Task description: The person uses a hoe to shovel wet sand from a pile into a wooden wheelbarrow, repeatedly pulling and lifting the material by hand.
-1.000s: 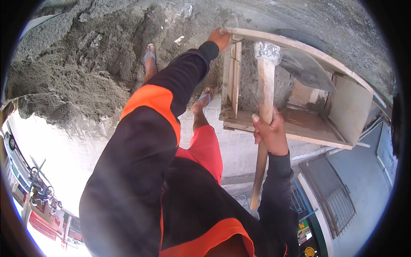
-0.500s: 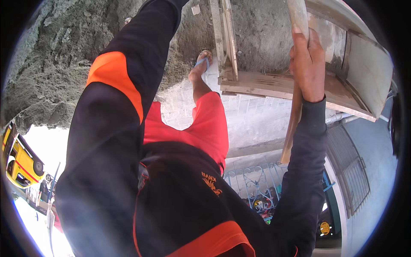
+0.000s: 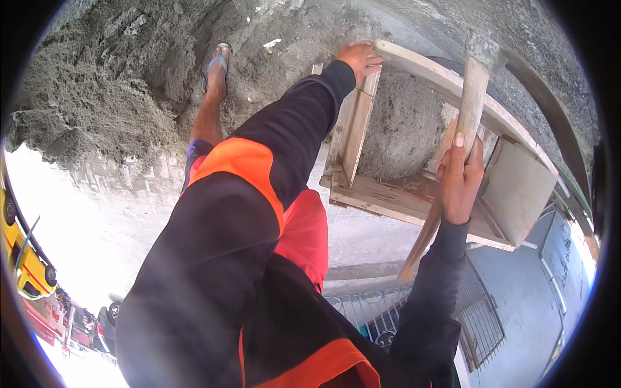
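The right hand [image 3: 460, 180] has its fingers wrapped round a wooden handle [image 3: 453, 161] standing in the sand-filled wooden box [image 3: 414, 194]. Farther left, the left hand [image 3: 359, 58] curls over the box's far rim, beside the sand pile [image 3: 129, 71].

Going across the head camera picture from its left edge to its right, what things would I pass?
Yellow vehicle → pile of grey sand → foot in a blue sandal → left hand on the wooden box frame → right hand gripping the wooden tool handle.
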Demonstrator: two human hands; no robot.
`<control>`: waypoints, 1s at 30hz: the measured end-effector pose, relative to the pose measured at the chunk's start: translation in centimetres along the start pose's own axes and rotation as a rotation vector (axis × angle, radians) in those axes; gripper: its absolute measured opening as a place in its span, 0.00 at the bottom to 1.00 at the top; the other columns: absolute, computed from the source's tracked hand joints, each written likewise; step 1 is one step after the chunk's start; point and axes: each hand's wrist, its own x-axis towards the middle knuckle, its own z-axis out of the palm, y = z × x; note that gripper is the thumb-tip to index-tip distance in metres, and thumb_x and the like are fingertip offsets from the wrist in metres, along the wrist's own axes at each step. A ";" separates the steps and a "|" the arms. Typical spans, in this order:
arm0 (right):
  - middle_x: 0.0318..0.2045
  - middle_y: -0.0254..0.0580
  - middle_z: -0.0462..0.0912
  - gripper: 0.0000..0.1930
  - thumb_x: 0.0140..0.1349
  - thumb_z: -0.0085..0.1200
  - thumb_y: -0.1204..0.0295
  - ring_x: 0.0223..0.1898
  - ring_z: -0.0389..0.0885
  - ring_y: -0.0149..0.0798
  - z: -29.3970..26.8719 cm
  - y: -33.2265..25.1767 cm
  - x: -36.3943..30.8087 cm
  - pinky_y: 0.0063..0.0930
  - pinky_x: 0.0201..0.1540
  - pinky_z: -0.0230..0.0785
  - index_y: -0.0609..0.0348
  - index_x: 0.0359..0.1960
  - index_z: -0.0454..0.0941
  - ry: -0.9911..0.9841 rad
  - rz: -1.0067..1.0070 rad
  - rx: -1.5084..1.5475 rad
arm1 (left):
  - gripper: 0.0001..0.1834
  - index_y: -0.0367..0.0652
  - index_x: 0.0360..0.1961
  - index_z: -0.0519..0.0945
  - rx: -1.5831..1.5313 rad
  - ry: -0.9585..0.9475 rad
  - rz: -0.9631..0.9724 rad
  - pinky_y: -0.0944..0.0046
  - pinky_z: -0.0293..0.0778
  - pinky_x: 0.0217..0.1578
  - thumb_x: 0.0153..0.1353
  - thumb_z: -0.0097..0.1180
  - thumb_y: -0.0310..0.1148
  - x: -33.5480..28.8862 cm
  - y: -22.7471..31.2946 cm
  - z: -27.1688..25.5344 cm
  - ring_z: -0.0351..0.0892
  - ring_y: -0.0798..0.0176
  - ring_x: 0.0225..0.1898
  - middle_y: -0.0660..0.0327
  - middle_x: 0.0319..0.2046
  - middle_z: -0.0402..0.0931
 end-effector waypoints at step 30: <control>0.18 0.36 0.69 0.19 0.71 0.39 0.52 0.14 0.69 0.28 13.7 1.1 4.7 0.21 0.16 0.63 0.56 0.35 0.63 0.049 0.260 -0.233 | 0.15 0.47 0.50 0.70 -1.208 -0.007 -0.438 0.47 0.64 0.59 0.60 0.50 0.27 3.6 -6.2 1.0 0.70 0.58 0.52 0.60 0.49 0.71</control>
